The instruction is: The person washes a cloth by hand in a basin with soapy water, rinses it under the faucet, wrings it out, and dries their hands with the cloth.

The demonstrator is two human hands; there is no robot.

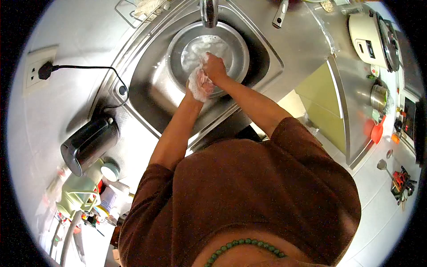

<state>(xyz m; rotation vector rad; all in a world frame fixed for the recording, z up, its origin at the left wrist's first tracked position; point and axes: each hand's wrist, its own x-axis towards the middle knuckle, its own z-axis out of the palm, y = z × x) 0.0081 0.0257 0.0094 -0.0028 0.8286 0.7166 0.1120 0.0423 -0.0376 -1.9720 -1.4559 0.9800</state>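
Both hands meet above the near rim of a round metal basin [174, 73] that stands in the sink. My left hand [201, 85] is coated in white suds. Its fingers look curled, though foam hides most of them. Closed and pressed against the upper side of it is my right hand [215, 69], with suds near its fingertips. Whatever lies between the two hands is covered by foam and I cannot make it out. Soapy water [205, 46] with thick bubbles fills the bottom of the basin.
Over the basin hangs the faucet [209, 14]. The steel sink [149, 91] surrounds it. On the left are a black electric kettle [89, 144], a plugged-in cord [84, 67] and a pale green jug [79, 196]. A cream rice cooker [362, 39] stands at the right.
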